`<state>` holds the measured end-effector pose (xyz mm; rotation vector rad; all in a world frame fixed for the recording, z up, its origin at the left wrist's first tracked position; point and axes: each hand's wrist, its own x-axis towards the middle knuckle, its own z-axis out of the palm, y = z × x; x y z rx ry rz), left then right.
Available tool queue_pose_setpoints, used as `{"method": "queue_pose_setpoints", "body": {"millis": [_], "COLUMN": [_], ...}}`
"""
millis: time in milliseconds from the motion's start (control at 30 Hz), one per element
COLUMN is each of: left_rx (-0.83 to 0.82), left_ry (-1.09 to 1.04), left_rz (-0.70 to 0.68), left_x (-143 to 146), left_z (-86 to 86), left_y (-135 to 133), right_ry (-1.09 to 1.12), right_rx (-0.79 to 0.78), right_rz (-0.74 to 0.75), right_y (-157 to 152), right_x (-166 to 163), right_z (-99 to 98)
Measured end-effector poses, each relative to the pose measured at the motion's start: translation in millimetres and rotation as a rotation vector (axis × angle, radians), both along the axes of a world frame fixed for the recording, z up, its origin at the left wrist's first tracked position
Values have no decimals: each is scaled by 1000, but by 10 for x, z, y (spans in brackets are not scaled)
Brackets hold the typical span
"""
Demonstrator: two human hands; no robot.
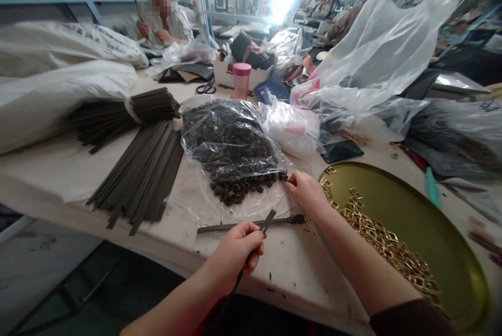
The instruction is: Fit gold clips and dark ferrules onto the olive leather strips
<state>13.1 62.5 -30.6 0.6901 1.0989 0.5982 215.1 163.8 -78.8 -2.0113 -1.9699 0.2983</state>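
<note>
My left hand (236,252) is closed around a thin dark strip (268,219) whose tip sticks up past my fingers. My right hand (306,189) is pinched at the edge of a pile of small dark loops (239,192) spilling from a clear plastic bag (229,142); what it pinches is too small to make out. Between my hands another dark strip (243,226) with a loop on its right end lies flat on the table (290,268).
Loose and bundled dark strips (143,168) lie at the left beside white sacks (58,95). A gold round tray (423,221) with several gold buckles sits at the right. Plastic bags, a pink cup (241,80) and scissors (205,88) lie behind. Another person (162,11) sits across the table.
</note>
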Motion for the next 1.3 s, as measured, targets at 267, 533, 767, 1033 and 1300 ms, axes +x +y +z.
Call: {"method": "queue_pose_setpoints", "body": {"millis": [267, 533, 767, 1033, 1300], "left_rx": [45, 108, 275, 464, 656], "left_ry": [32, 65, 90, 286, 479], "left_rz": [-38, -43, -105, -124, -157], "left_x": [43, 10, 55, 1, 12], "left_z": [-60, 46, 217, 189, 191], "left_y": [-76, -217, -301, -308, -352], "right_ry": [61, 427, 1548, 2025, 1990], "right_rx": [34, 52, -305, -387, -277], "right_rz": [0, -7, -4, -222, -260], "right_y": [-125, -333, -963, -1260, -1311], "right_x": [16, -1, -205, -476, -599], "right_z": [-4, 166, 555, 546, 417]}}
